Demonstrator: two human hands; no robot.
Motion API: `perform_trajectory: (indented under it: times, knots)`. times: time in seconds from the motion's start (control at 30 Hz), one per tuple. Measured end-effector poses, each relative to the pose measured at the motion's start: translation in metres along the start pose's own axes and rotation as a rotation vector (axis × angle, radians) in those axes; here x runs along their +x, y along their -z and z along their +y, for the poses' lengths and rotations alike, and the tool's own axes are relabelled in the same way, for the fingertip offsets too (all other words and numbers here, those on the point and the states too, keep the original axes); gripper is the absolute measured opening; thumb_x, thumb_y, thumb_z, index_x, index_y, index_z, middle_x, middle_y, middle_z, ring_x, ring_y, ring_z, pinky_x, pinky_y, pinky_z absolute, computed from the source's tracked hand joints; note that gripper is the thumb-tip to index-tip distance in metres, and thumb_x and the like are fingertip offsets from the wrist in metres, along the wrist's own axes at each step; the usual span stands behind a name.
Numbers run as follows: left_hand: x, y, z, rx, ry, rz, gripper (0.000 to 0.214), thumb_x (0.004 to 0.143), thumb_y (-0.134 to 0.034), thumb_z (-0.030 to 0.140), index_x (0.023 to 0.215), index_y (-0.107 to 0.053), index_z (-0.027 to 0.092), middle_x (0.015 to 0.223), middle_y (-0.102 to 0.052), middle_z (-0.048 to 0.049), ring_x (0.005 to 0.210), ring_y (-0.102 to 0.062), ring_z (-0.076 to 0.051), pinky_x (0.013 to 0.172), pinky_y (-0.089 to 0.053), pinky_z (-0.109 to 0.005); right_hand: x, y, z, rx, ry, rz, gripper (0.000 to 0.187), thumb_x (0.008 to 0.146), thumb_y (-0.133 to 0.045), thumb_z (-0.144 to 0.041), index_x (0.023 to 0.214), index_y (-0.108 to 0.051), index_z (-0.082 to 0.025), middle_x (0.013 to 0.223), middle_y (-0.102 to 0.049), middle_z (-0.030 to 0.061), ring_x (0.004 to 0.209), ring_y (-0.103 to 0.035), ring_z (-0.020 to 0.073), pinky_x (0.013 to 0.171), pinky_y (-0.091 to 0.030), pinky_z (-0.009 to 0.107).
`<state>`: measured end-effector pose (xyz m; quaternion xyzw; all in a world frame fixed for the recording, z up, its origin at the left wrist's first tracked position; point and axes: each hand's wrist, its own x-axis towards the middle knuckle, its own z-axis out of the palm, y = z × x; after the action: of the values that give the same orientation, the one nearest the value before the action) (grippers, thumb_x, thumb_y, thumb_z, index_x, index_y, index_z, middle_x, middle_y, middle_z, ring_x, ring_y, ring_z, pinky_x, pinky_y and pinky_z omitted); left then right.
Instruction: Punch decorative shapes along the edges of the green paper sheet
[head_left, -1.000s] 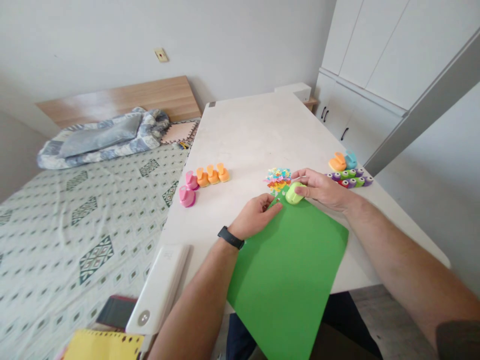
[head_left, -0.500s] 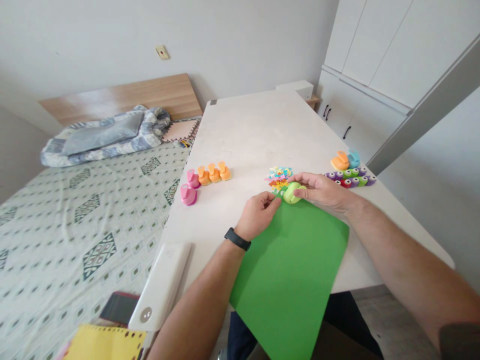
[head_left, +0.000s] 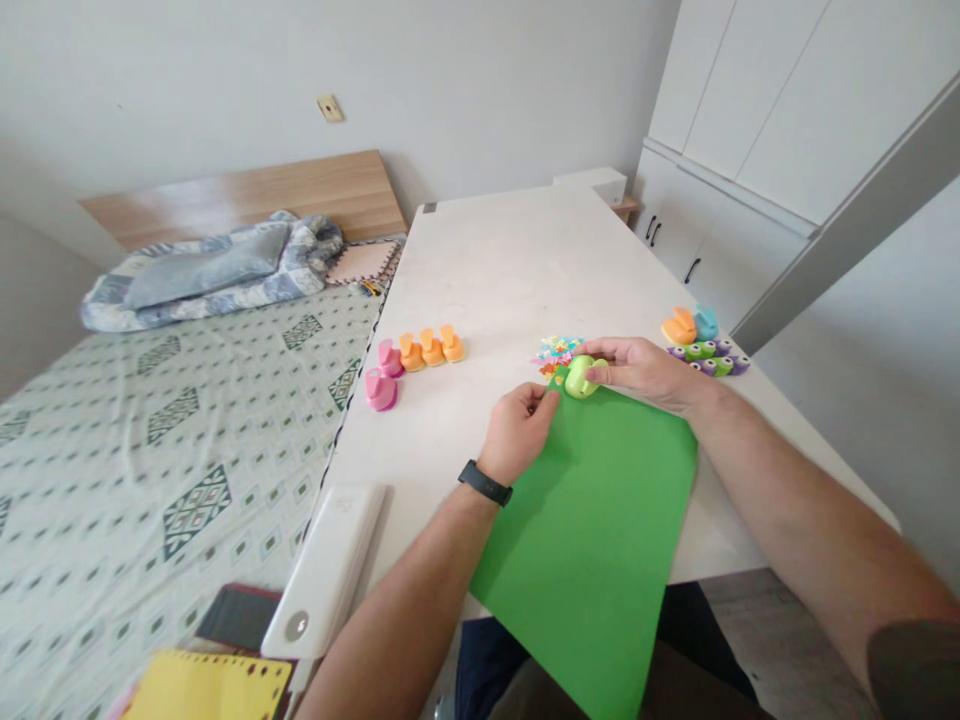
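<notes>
A large green paper sheet (head_left: 600,520) lies on the white table (head_left: 510,260) and hangs over its near edge. My left hand (head_left: 521,425) pinches the sheet's far left corner, fingers closed on it. My right hand (head_left: 637,370) grips a small light-green paper punch (head_left: 579,378) set on the sheet's far edge. Right behind the punch lies a little heap of coloured paper cut-outs (head_left: 559,352).
Pink and orange punches (head_left: 416,358) stand in a row on the table's left. More punches (head_left: 701,340), orange, blue, purple and green, sit at the right edge. A white flat device (head_left: 326,575) lies at the near left corner, beside yellow punched paper (head_left: 206,690) and a bed (head_left: 150,420).
Both hands and the green punch have shifted slightly further away along the sheet's far edge; the grips are unchanged.
</notes>
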<state>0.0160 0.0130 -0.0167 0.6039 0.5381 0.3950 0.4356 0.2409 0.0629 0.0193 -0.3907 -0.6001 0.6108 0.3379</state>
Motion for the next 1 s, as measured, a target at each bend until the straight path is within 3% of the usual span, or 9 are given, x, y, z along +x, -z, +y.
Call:
perform_trajectory:
  times: [0.17, 0.37, 0.57, 0.8, 1.0]
  knots:
    - [0.0, -0.001, 0.003, -0.071, 0.043, 0.051, 0.035, 0.09, -0.063, 0.05, 0.086, -0.066, 0.015, 0.067, -0.056, 0.0014, 0.055, -0.042, -0.009, 0.049, -0.031, -0.021, 0.021, 0.002, -0.016, -0.135, 0.026, -0.026, 0.059, 0.075, -0.086, -0.048, 0.125, -0.072, -0.02, 0.119, -0.075, 0.0101, 0.109, -0.069, 0.0266, 0.103, -0.053, 0.045]
    - [-0.001, -0.002, 0.005, -0.191, 0.097, 0.022, 0.034, 0.09, -0.062, 0.049, 0.092, -0.065, 0.016, 0.071, -0.062, -0.0005, 0.056, -0.05, -0.01, 0.049, -0.037, -0.02, 0.039, 0.005, -0.03, -0.248, 0.003, -0.117, 0.058, 0.08, -0.081, -0.049, 0.13, -0.07, -0.022, 0.119, -0.075, 0.0086, 0.107, -0.069, 0.0251, 0.101, -0.053, 0.042]
    - [0.0, -0.001, 0.007, -0.232, 0.106, 0.019, 0.032, 0.09, -0.063, 0.048, 0.094, -0.063, 0.016, 0.073, -0.062, -0.0005, 0.056, -0.051, -0.01, 0.049, -0.041, -0.021, 0.046, 0.002, -0.025, -0.243, 0.02, -0.146, 0.054, 0.08, -0.082, -0.048, 0.126, -0.072, -0.022, 0.114, -0.077, 0.0073, 0.108, -0.068, 0.0266, 0.101, -0.053, 0.042]
    - [-0.001, -0.001, 0.006, -0.198, 0.085, 0.03, 0.032, 0.09, -0.063, 0.047, 0.094, -0.064, 0.015, 0.073, -0.064, -0.0004, 0.056, -0.05, -0.009, 0.048, -0.035, -0.02, 0.043, -0.001, -0.022, -0.16, 0.015, -0.185, 0.043, 0.085, -0.077, -0.047, 0.119, -0.074, -0.022, 0.11, -0.077, 0.0061, 0.107, -0.067, 0.0258, 0.096, -0.052, 0.038]
    - [0.0, -0.002, 0.004, -0.185, 0.089, 0.027, 0.03, 0.091, -0.062, 0.045, 0.093, -0.063, 0.015, 0.073, -0.063, -0.0009, 0.056, -0.049, -0.009, 0.048, -0.033, -0.021, 0.048, -0.011, -0.014, -0.183, -0.013, -0.088, 0.028, 0.089, -0.069, -0.04, 0.105, -0.073, -0.018, 0.096, -0.077, 0.005, 0.088, -0.067, 0.0193, 0.081, -0.051, 0.032]
